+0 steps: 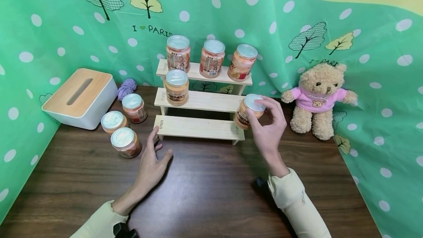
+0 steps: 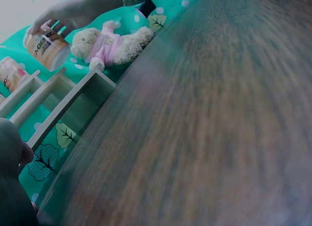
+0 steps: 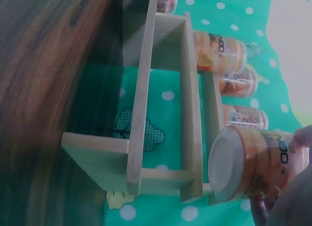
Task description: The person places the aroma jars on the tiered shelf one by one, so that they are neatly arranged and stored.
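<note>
Glare on table, wrist views hazy

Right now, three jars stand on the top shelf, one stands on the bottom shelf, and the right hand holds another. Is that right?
Not quite: the lone jar stands on the middle shelf, not the bottom shelf, as the head view shows. The rest is right.
</note>
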Motion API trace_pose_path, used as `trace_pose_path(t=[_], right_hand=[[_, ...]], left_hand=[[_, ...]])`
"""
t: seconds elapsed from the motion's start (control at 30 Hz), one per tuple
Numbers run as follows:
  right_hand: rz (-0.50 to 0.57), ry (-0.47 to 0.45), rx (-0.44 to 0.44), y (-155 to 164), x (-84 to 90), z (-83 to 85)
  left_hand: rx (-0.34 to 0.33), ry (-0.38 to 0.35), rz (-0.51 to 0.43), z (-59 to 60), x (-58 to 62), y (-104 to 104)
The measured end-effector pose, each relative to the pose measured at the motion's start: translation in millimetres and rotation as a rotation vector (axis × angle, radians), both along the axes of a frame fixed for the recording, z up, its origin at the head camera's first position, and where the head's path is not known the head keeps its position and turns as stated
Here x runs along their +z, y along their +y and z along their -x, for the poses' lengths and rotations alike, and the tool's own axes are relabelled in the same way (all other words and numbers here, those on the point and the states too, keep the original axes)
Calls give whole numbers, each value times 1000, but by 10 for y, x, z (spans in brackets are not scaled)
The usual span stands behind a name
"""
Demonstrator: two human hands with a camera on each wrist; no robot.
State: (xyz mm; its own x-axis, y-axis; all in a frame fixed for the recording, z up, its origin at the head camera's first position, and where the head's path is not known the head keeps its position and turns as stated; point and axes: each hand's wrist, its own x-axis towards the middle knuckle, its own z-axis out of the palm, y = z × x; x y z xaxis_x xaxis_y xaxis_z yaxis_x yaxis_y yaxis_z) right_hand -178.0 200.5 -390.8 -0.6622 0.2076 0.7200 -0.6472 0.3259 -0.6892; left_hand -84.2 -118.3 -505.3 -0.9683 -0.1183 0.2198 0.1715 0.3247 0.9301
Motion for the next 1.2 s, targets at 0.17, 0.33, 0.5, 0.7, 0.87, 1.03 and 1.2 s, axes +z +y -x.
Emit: trace_pose_path(t=[0.17,0.33,0.5,0.7,0.87,1.03,1.2], right_hand=[[-34,18,-29,-52,16,48],[-37,16,-15,-103,26,98],[-16,-4,-10,-159,46,132],[17,-37,-17,-253,54,209],[10,-39,-13,-304,35,276],[15,-42,-13,-317,-1,322],[0,-60,-21,-364,18,327]], left_hand=[[15,54,19,24,-85,3],[24,102,26,50,-204,-15],[14,91,11,71,-279,-31],[19,64,56,78,-315,-48],[14,80,57,75,-293,-54],[9,80,43,87,-299,-42],[17,69,56,94,-341,-51]])
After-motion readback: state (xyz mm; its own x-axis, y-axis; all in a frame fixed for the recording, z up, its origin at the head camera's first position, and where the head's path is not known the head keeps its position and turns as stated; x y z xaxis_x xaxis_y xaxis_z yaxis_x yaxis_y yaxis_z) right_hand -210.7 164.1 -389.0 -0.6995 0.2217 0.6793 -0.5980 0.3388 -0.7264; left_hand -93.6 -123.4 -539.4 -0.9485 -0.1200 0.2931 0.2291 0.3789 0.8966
